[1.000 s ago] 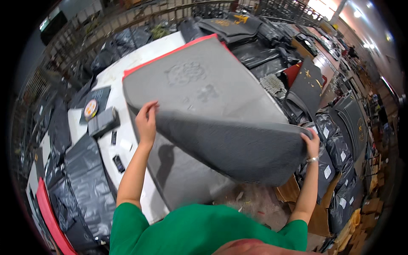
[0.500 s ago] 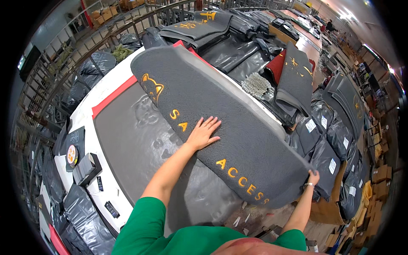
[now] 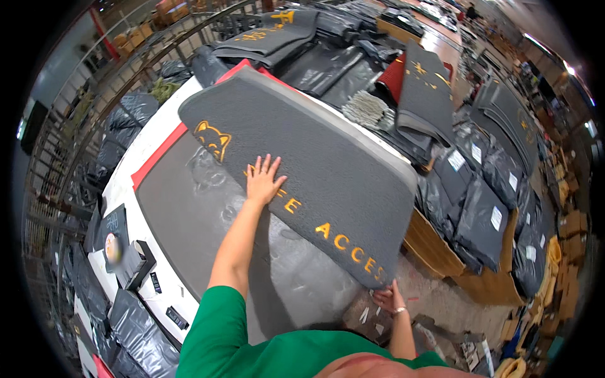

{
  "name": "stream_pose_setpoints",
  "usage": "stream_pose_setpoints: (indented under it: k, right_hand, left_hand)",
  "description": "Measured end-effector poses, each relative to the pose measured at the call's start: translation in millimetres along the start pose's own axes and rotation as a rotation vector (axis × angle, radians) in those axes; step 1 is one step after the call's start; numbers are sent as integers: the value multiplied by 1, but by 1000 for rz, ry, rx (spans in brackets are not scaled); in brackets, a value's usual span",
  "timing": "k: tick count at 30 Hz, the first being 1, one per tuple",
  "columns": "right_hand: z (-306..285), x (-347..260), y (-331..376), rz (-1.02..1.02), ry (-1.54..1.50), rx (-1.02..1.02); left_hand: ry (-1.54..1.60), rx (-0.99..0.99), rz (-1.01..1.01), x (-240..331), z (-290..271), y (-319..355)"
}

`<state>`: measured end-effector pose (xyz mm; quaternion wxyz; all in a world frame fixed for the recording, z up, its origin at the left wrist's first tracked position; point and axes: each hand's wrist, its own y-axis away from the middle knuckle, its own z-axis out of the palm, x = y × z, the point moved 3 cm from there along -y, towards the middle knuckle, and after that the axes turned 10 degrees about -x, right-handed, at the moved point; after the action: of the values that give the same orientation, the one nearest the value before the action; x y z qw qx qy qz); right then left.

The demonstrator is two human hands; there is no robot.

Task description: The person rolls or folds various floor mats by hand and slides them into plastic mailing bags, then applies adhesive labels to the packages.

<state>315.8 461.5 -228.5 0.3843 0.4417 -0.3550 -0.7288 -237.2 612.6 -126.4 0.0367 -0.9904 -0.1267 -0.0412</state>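
A large dark grey floor mat (image 3: 328, 157) with gold lettering and a gold cat outline lies folded over, its pile side up on the folded part. Its smooth, wrinkled grey backing (image 3: 183, 195) shows on the left and nearer to me. With fingers spread, my left hand (image 3: 263, 183) rests flat on the pile near the fold, covering some letters. My right hand (image 3: 392, 298) pinches the mat's near right corner at the end of the fold. A bracelet circles my right wrist.
Under the mat is a white table (image 3: 120, 173) with red material (image 3: 157, 154) at its edge. A grey shaggy brush-like pad (image 3: 367, 109), folded mats (image 3: 423, 94) and black-wrapped packages (image 3: 482, 211) lie beyond. A cardboard box (image 3: 432, 246) stands right. Small boxes (image 3: 133, 264) sit left.
My right hand has moved left and toward me, bringing the mat's right end down to the fold. My left hand has slid left along the mat, uncovering more letters.
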Motion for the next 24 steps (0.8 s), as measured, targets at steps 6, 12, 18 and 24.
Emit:
stream_pose_setpoints:
  k: [6, 12, 18, 24]
  right_hand:
    - [36, 34, -47, 1, -669, 34]
    - [37, 28, -39, -72, -589, -26]
    - [-69, 28, 40, -186, -314, 68]
    - [-138, -14, 107, 238, 382, 344]
  left_hand:
    - [966, 793, -813, -98, 46, 29]
    - [1968, 4, -705, -91, 24, 22]
    - [1847, 96, -659, -27, -61, 171]
    - [1468, -578, -855, -48, -59, 347]
